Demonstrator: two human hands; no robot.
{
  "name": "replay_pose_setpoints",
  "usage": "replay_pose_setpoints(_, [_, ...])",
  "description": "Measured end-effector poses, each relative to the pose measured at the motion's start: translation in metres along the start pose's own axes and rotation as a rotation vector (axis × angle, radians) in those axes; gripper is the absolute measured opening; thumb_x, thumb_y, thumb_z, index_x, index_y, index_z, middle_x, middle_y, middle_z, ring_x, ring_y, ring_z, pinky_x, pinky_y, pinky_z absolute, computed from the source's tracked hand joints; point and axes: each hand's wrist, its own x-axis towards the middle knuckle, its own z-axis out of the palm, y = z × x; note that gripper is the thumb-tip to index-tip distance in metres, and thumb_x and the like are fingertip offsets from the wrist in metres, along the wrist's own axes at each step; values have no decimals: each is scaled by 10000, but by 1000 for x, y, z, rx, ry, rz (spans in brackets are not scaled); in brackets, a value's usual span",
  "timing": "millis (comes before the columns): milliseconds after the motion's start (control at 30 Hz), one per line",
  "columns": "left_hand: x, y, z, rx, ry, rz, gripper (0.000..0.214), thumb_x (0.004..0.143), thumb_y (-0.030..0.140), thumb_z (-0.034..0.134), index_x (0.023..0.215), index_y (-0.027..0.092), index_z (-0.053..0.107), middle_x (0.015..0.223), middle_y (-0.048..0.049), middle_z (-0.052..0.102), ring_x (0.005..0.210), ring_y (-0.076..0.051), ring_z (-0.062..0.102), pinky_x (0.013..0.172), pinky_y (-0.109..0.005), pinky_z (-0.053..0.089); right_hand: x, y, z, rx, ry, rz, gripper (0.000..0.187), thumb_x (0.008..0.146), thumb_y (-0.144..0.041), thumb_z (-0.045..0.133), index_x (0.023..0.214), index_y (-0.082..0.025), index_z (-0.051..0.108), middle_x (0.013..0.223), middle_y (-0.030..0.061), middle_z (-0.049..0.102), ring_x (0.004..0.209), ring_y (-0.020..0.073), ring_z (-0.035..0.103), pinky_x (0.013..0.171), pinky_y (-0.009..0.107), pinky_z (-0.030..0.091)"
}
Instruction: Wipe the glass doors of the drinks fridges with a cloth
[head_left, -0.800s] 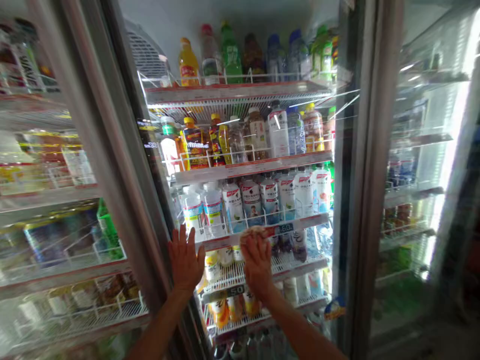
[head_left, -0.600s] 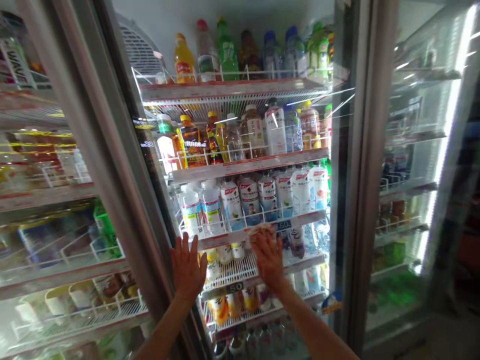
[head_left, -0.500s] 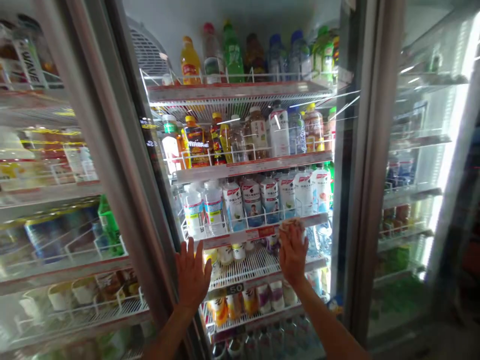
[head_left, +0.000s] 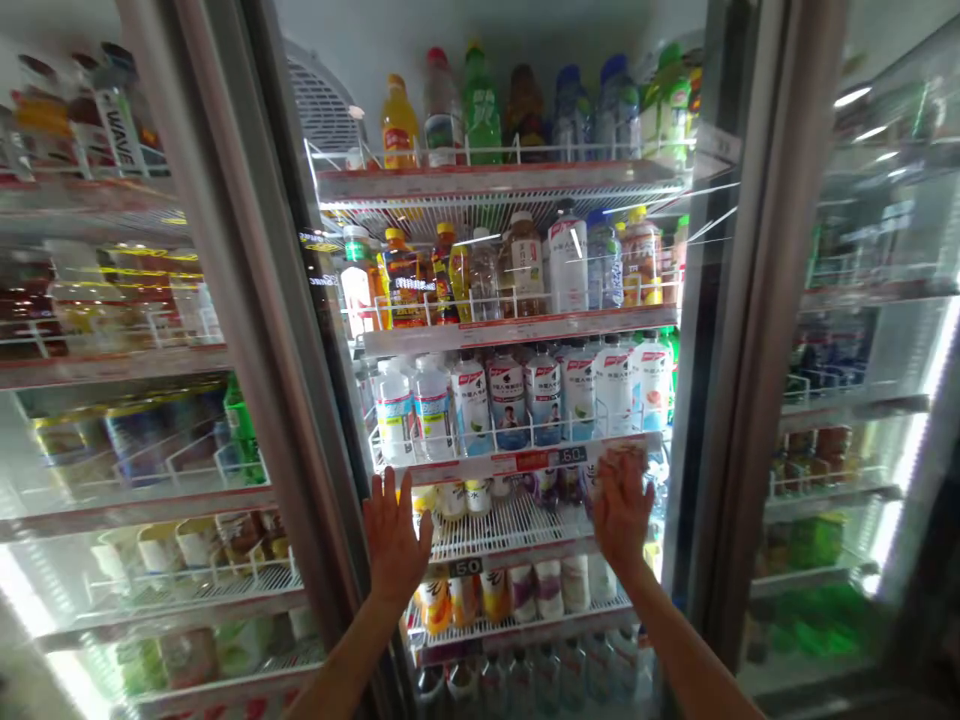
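Note:
My left hand (head_left: pixel 397 548) is spread, palm forward, before the lower left of the middle cooler door, seemingly flat on the glass. At the right, my right hand (head_left: pixel 622 525) presses a crumpled, light-brown cloth (head_left: pixel 627 460) against that door, level with a shelf's price strip (head_left: pixel 517 461). Behind the glass, just above both hands, stands a row of white-labelled drink bottles (head_left: pixel 507 402). Under that strip, a wire shelf (head_left: pixel 487 530) with several cups and bottles is partly covered by my hands.
Metal door frames run down the left (head_left: pixel 247 300) and right (head_left: pixel 772 300) of the middle door. Beyond them are more glass-fronted shelves of drinks. A top shelf (head_left: pixel 495 182) carries several coloured bottles, and cans stand on a lower shelf (head_left: pixel 517 630).
My right hand has slid right along the glass with the cloth, uncovering a price tag. The left hand stays in much the same place on the door. The view has shifted slightly.

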Motion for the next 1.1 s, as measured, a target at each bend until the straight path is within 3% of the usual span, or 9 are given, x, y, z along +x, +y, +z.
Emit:
replay_pose_setpoints(67, [-3, 5, 2, 7, 8, -24, 689, 886, 238, 430, 1454, 223, 40, 1525, -104, 107, 1399, -285, 88, 1103, -523, 203, 11, 19, -2, -28, 59, 134, 541, 853, -170, 385, 1391, -196, 341, 1494, 143, 215, 1364, 307, 232, 1015, 536, 312])
replay_pose_setpoints(133, [-5, 10, 5, 17, 15, -47, 689, 888, 237, 424, 1454, 218, 31, 1524, -111, 106, 1399, -287, 84, 1100, -525, 207, 13, 12, -1, 15, 66, 128, 558, 847, -160, 377, 1401, -178, 320, 1497, 150, 200, 1366, 314, 222, 1010, 531, 326])
replay_pose_setpoints(333, [-7, 11, 5, 44, 4, -33, 676, 892, 243, 402, 1453, 211, 26, 1525, -116, 92, 1398, -293, 89, 1092, -525, 227, -8, -44, -2, 223, -183, -364, 467, 820, -126, 414, 1265, -229, 514, 1397, 56, 430, 1366, 251, 242, 1107, 481, 213])
replay_pose_setpoints(433, [-8, 6, 3, 50, 0, 2, 673, 889, 231, 396, 1453, 215, 30, 1528, -101, 79, 1399, -285, 91, 1098, -514, 225, 4, -3, -4, 133, -129, -266, 425, 831, -138, 413, 1226, -225, 543, 1410, 73, 407, 1357, 247, 267, 1100, 494, 216])
replay_pose_setpoints(600, [-11, 0, 5, 38, 16, 56, 668, 884, 204, 388, 1453, 216, 37, 1532, -78, 51, 1403, -265, 70, 1115, -506, 193, 49, 78, -3, 4, 138, 140, 455, 854, -190, 354, 1289, -127, 474, 1471, 163, 261, 1358, 292, 247, 1056, 548, 279])
replay_pose_setpoints(700, [-13, 0, 8, 11, 26, 50, 676, 882, 200, 395, 1452, 213, 31, 1532, -81, 47, 1403, -267, 61, 1116, -519, 181, 52, 49, 4, 41, 176, 174, 479, 870, -199, 325, 1335, -123, 415, 1477, 163, 242, 1368, 294, 213, 1061, 574, 265])
replay_pose_setpoints(900, [-16, -1, 7, -63, -5, 45, 714, 866, 196, 435, 1452, 241, 29, 1529, -84, 71, 1397, -287, 85, 1112, -532, 183, 11, -71, 11, 171, -133, -281, 491, 838, -157, 402, 1321, -234, 450, 1447, 66, 347, 1368, 275, 230, 1080, 507, 282])
replay_pose_setpoints(1000, [-19, -4, 3, -78, -19, 70, 708, 861, 182, 434, 1452, 246, 51, 1524, -88, 109, 1395, -281, 106, 1111, -524, 195, 17, -55, 6, 149, -126, -298, 485, 836, -149, 414, 1300, -280, 471, 1439, 33, 367, 1359, 240, 262, 1085, 476, 283])
replay_pose_setpoints(1100, [-25, -8, -1, -66, -33, 118, 680, 857, 162, 421, 1451, 228, 96, 1510, -99, 178, 1395, -262, 124, 1111, -497, 211, 47, -2, 3, 73, 60, -56, 481, 862, -181, 374, 1341, -198, 423, 1483, 106, 259, 1362, 268, 244, 1061, 519, 294])
